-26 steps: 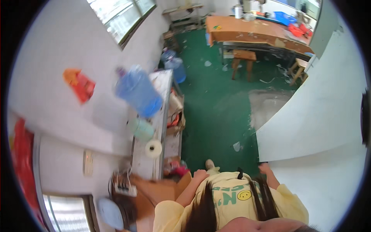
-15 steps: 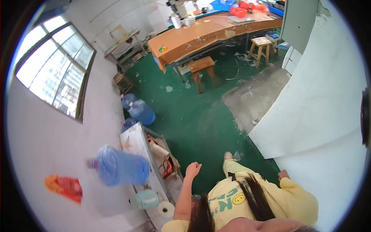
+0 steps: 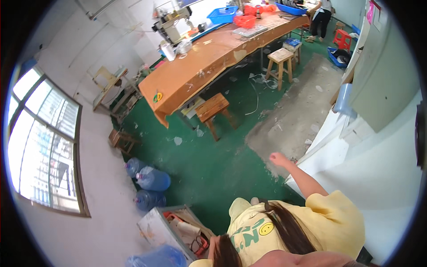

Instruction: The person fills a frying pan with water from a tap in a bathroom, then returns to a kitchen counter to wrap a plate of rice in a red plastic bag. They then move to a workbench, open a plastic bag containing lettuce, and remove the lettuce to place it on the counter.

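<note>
My right hand (image 3: 279, 159) swings out in front of me with its fingers curled closed and nothing showing in it. Below it lies the bare grey patch of floor (image 3: 289, 120), close to the white partition's edge. My left hand (image 3: 214, 244) hangs low at my side, mostly covered by my hair, so its fingers are hidden. Nearest to it is a pale cabinet (image 3: 155, 227) holding an orange-handled tool (image 3: 199, 244) and other items. On the cabinet lies a large blue water bottle (image 3: 158, 257), cut off by the lower edge.
Several blue water bottles (image 3: 153, 179) stand along the left wall. Ahead is a long table (image 3: 187, 75) with an orange-brown cover, scissors (image 3: 157, 97) and blue baskets (image 3: 222, 15). Wooden stools (image 3: 212, 107) stand beside it. Another person (image 3: 321, 20) is at the far right.
I have moved forward, and the table, stools and bottles appear nearer. My right arm has swung ahead while my left has dropped back. The far-right person and red stool have come into view.
</note>
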`<state>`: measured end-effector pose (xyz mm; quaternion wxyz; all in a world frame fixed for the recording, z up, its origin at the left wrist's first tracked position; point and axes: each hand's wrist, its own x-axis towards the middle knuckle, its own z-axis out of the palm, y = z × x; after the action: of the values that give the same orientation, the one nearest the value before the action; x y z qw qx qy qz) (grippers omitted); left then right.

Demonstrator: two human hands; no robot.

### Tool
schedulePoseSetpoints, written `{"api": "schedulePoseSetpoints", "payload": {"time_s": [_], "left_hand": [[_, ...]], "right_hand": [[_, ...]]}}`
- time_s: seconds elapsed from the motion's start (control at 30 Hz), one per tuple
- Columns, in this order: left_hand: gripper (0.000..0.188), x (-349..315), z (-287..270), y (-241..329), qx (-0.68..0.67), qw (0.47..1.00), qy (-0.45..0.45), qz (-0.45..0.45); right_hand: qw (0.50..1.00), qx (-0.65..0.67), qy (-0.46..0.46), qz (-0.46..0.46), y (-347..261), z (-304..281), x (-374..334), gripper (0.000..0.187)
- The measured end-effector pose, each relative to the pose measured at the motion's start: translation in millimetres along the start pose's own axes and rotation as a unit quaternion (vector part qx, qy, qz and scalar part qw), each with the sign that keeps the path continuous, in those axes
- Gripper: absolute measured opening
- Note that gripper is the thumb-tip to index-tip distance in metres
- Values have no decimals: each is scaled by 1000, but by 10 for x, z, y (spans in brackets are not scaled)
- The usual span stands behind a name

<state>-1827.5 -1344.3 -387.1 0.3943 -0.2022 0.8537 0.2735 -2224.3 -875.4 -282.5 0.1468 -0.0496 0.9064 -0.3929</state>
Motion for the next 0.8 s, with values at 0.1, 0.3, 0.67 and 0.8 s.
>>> {"api": "schedulePoseSetpoints", "payload": {"time_s": [0.1, 0.3, 0.67, 0.8], "left_hand": [[36, 494, -468, 297, 43, 999, -26, 3], [37, 2409, -1734, 1434, 218, 963, -42, 154], [31, 5628, -3727, 7510, 131, 915, 114, 365], [30, 5665, -3002, 9690, -25, 895, 37, 445]], "right_hand": [[991, 126, 4, 35, -320, -445, 515, 26], [989, -46, 64, 124, 1347, -465, 720, 25], [723, 258, 56, 638, 2028, -415, -571, 30], [705, 279, -48, 650, 2066, -785, 49, 23]]}}
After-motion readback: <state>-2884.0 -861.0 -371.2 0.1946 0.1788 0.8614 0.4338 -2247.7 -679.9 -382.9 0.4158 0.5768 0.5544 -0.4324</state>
